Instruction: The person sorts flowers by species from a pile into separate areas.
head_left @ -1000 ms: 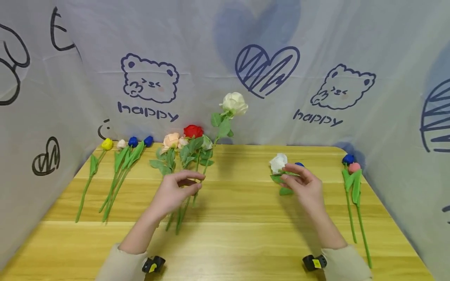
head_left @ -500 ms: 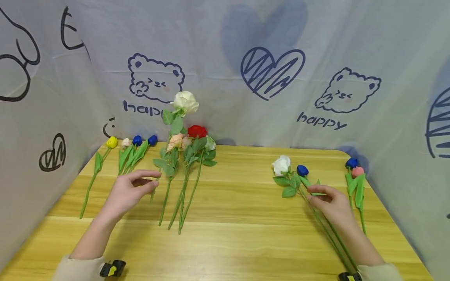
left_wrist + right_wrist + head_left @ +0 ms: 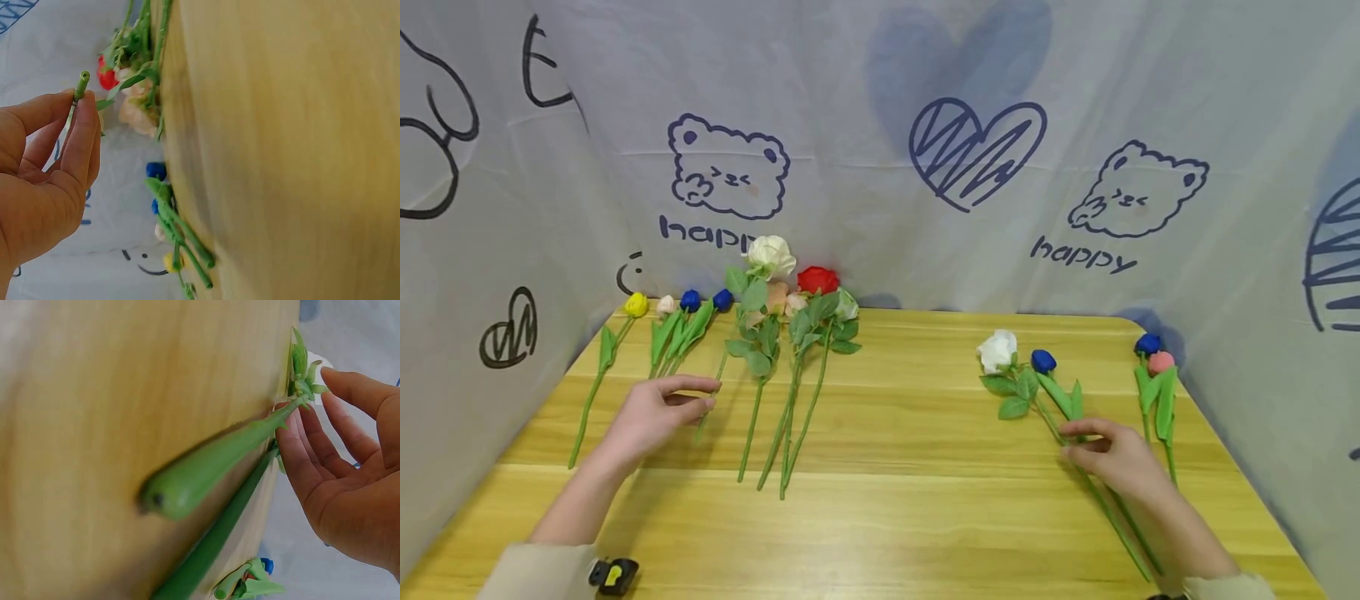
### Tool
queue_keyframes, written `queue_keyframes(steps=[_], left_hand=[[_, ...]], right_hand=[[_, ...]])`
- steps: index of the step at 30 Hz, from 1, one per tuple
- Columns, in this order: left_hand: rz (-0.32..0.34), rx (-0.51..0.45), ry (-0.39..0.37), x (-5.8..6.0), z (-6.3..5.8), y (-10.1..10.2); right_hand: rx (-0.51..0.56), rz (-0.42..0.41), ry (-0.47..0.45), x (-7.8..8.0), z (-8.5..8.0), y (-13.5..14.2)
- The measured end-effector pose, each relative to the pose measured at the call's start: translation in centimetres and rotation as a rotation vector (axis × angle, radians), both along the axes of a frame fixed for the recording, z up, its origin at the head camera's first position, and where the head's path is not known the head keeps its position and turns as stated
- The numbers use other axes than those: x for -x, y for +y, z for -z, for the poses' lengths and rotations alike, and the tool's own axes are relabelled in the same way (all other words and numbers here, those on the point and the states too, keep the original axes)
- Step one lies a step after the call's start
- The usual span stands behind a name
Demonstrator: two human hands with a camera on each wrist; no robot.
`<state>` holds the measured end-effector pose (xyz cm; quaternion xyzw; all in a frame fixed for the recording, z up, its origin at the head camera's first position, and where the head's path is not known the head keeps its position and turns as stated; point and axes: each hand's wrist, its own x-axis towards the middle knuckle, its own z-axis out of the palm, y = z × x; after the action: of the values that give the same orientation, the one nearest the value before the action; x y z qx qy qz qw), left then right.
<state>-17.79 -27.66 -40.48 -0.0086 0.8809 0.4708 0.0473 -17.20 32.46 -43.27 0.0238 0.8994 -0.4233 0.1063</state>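
Note:
My left hand (image 3: 651,421) pinches the lower stem (image 3: 81,86) of a white rose between thumb and fingertips. That rose's bloom (image 3: 771,256) leans above a group of roses lying on the table: a red rose (image 3: 817,281), a peach rose (image 3: 777,297) partly hidden behind its leaves, and paler ones. On the right, my right hand (image 3: 1116,454) hovers at the stems of another white rose (image 3: 997,352) and a blue tulip (image 3: 1042,361), both lying down. Its thumb and fingers stand apart, one fingertip (image 3: 286,419) close against a stem; contact is unclear.
At the table's far left lie a yellow tulip (image 3: 636,304), a pale tulip (image 3: 666,306) and two blue tulips (image 3: 690,301). A blue tulip (image 3: 1147,344) and a pink tulip (image 3: 1161,362) lie at the right edge. A printed cloth (image 3: 865,208) hangs behind the wooden table (image 3: 917,517).
My left hand has carried the white rose leftward and then lowered it. My right hand has drawn back from the other white rose's bloom, rightward and down along its stem.

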Motion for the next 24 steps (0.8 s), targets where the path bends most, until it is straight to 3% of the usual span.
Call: queue_keyframes(steps=[12, 24], left_hand=[[0.105, -0.036, -0.039, 1.6, 1.8, 2.7], [0.223, -0.053, -0.109, 2.0, 2.5, 4.3]], right_hand=[[-0.013, -0.04, 0.044, 0.4, 0.8, 0.2], [0.006, -0.085, 0.044, 0.5, 0.9, 0.2]])
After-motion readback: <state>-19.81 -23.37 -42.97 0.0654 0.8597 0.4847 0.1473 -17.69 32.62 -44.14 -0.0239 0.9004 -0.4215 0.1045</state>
